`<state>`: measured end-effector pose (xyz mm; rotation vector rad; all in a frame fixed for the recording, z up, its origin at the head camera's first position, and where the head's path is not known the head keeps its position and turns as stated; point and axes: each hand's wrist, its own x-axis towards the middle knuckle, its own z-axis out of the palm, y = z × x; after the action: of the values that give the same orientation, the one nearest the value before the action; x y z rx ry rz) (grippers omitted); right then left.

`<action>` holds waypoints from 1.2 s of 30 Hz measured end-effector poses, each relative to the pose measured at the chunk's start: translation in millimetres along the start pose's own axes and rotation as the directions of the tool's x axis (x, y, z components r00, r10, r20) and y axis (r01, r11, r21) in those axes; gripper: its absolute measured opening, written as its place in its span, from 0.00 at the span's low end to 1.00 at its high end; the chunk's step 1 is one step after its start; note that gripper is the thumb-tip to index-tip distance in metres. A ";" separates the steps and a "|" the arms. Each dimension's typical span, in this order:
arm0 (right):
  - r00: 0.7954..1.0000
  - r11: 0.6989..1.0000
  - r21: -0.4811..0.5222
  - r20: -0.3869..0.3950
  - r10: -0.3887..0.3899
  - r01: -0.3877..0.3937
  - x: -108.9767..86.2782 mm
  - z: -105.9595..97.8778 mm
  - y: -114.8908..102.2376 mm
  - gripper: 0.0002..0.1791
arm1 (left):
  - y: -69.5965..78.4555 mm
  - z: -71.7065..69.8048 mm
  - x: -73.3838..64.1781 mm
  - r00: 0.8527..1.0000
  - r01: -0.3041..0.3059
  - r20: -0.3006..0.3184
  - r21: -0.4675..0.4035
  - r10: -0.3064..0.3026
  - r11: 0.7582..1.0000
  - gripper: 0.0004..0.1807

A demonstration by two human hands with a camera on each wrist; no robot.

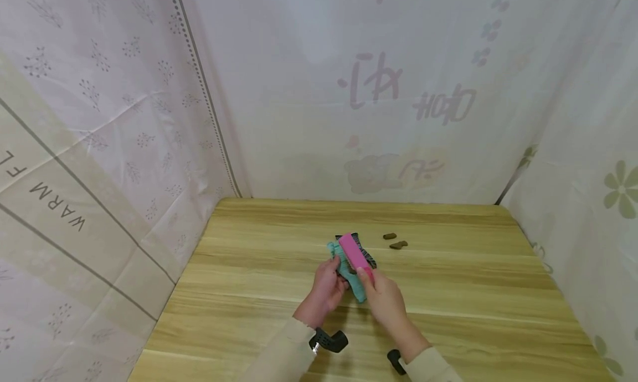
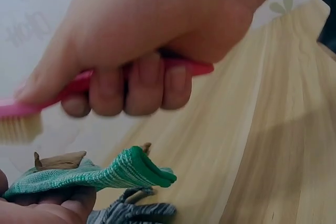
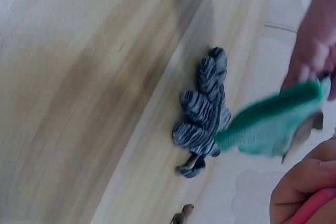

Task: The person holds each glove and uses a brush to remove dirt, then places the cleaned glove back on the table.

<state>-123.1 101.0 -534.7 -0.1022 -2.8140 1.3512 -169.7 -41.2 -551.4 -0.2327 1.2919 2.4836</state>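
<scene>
My right hand (image 1: 387, 300) grips the handle of a pink brush (image 1: 353, 250), its fingers curled round it. In the left wrist view the brush's pale bristles (image 2: 21, 128) point down above a green knit glove (image 2: 58, 179). My left hand (image 1: 326, 285) holds this glove from below, with the thumb on its upper side. Its open cuff (image 2: 140, 167) faces towards me. A brown, mud-like piece (image 2: 62, 161) lies on top of the glove. Behind and below, a black-and-white striped knit glove (image 3: 202, 106) rests on the table.
Two small brown pieces lie on the wooden table (image 1: 448, 293) to the right of the gloves: one piece (image 1: 390, 236) farther back, another piece (image 1: 398, 244) nearer. Patterned cloth (image 1: 309, 94) hangs behind the table and on both sides.
</scene>
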 end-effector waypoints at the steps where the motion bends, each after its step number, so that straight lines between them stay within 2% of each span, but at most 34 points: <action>1: 1.000 1.000 -0.010 0.005 -0.006 0.006 -0.1 1.3 -1.3 0.28 | 0.1 1.5 -0.8 1.000 0.001 0.000 -0.003 -0.001 1.000 0.23; 6: 1.000 0.996 -0.088 0.011 -0.024 0.025 0.5 7.0 1.8 0.26 | 0.2 6.0 -3.4 1.000 0.006 -0.007 -0.025 -0.006 1.000 0.25; 10: 1.000 0.991 -0.135 0.016 -0.009 0.012 1.9 5.0 10.0 0.28 | 1.5 3.6 -3.5 1.000 -0.009 0.004 -0.031 0.009 0.999 0.26; 17: 0.999 0.988 -0.151 0.033 0.027 -0.022 4.3 -3.6 17.5 0.30 | 5.2 1.0 -2.1 1.000 -0.018 0.022 -0.018 0.018 1.000 0.25; 27: 1.000 0.982 -0.188 0.023 0.006 -0.002 5.0 -7.5 23.0 0.30 | 9.2 1.3 -2.5 0.999 -0.023 0.026 -0.029 0.024 0.999 0.25; 36: 1.000 0.981 -0.193 0.018 -0.004 0.007 4.4 -8.4 24.9 0.30 | 10.3 -2.2 -2.9 1.000 -0.027 0.011 -0.002 0.027 1.000 0.26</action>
<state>-125.9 123.4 -548.9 -0.0851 -2.9509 1.0795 -170.7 -49.2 -544.0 -0.2035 1.2965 2.5050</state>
